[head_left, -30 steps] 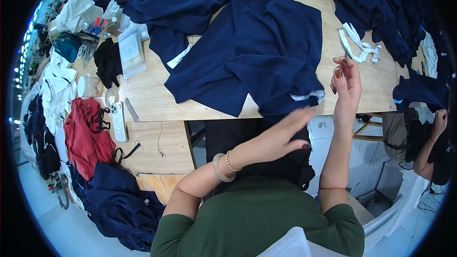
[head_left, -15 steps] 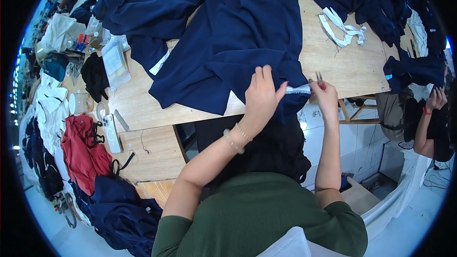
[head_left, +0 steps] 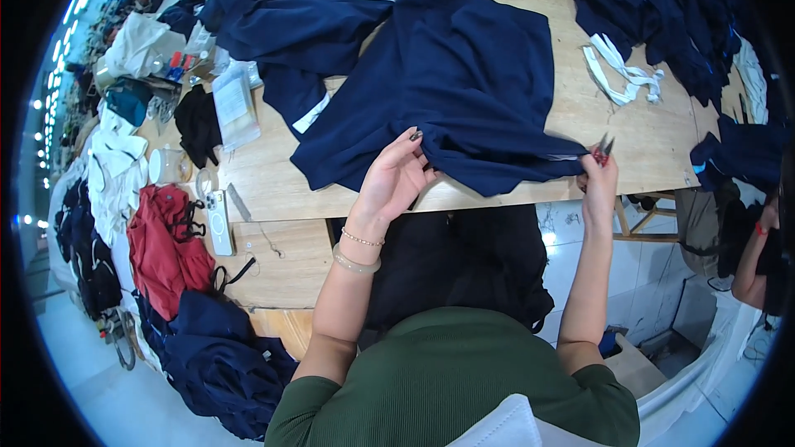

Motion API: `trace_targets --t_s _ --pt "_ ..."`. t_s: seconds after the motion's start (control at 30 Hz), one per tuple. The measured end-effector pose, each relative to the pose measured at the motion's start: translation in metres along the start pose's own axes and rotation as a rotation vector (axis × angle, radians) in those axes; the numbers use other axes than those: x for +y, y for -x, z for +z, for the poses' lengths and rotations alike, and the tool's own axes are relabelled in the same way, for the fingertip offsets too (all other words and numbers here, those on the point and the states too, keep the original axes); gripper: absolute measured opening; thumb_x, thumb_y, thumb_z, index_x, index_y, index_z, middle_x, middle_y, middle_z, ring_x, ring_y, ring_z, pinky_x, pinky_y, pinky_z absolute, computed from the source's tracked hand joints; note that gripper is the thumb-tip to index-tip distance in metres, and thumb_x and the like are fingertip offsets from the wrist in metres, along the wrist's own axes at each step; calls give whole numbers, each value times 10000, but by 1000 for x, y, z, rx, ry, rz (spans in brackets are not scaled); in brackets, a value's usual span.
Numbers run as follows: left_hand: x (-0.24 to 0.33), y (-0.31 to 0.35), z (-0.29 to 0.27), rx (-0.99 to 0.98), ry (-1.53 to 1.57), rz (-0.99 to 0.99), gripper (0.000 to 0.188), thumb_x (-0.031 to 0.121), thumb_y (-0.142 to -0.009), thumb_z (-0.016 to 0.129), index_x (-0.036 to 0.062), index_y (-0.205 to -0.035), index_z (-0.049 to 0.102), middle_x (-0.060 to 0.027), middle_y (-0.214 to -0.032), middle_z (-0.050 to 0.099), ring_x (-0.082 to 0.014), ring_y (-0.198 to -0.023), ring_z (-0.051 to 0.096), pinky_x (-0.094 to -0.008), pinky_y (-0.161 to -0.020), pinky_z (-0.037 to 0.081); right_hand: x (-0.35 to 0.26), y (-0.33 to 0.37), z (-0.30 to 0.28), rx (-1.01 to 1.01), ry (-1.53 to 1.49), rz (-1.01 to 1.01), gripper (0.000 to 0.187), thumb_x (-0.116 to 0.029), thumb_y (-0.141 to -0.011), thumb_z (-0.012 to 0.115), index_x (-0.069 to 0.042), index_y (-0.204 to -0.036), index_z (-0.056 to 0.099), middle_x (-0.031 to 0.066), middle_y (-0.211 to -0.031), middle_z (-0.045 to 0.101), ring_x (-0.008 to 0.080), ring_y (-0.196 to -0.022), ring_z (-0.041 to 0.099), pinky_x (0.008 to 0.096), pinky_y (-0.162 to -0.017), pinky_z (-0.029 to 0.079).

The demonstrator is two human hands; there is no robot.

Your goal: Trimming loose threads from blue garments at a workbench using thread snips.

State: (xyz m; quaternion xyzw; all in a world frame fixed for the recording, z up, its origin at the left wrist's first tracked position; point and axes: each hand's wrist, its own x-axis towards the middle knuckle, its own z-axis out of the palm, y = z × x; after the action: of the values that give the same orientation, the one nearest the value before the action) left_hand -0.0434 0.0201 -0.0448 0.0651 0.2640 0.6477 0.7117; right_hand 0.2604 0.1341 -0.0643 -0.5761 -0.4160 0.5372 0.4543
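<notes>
Currently, cloth [head_left: 480,74] and snips [head_left: 604,154] are held by the right hand [head_left: 598,186], the left hand [head_left: 387,186] half-curled, grip unclear — cloth could be nicked if blades are turned inward.

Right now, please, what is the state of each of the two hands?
Left hand: at the navy garment; whether it grips cannot be told.
Right hand: closed, holding red snips and the same garment's end.

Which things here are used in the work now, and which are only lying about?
In use:
- navy garment, its edge at the right hand, a fold by the left hand
- red-handled snips, in the right hand

Probably just lying about:
- phone
- red fabric item
- black cloth
- plastic sleeve with paper
</notes>
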Motion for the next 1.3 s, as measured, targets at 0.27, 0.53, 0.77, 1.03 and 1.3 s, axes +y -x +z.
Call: trace_targets --t_s 0.27,0.53,0.77,1.03,1.3 --pt "4 9 -10 -88 118 85 201 155 -990 468 119 -1146 590 -70 -1179 645 -213 -1086 593 -422 -927 475 -11 -11 7 25 -19 -58 85 -28 -864 583 -87 -859 523 -64 -675 417 21 -484 301 201 -435 230" --pt "6 6 -17 108 274 145 321 158 -1009 396 5 -1252 539 -161 -1312 579 -304 -1238 541 -448 -1067 421 -14 -8 8 5 -256 46 115 -28 -882 571 -105 -933 502 -12 -745 523 44 -474 336 210 -444 265" --pt "14 15 -23 52 -109 223 291 107 -1002 417 -21 -1240 524 -173 -1248 604 -216 -1122 601 -370 -972 494 7 -32 0 221 -283 17 125 -51 -880 596 -94 -979 533 14 -844 583 43 -528 388 222 -469 315" --pt "73 85 -82 825 -1376 674 158 -21 -927 524 -23 -1032 642 -63 -963 645 -124 -860 610 -240 -773 478 -32 -7 11 119 268 -310 167 -39 -882 616 -24 -1048 638 -3 -863 592 49 -788 507 192 -705 393" --pt "-12 53 -5 -93 -1452 541 541 24 -827 649 11 -1346 497 -224 -1392 472 -340 -1317 434 -403 -1110 351 -25 56 129 -591 41 -119 147 -6 -918 570 27 -1019 672 42 -980 667 83 -921 598 220 -849 456"
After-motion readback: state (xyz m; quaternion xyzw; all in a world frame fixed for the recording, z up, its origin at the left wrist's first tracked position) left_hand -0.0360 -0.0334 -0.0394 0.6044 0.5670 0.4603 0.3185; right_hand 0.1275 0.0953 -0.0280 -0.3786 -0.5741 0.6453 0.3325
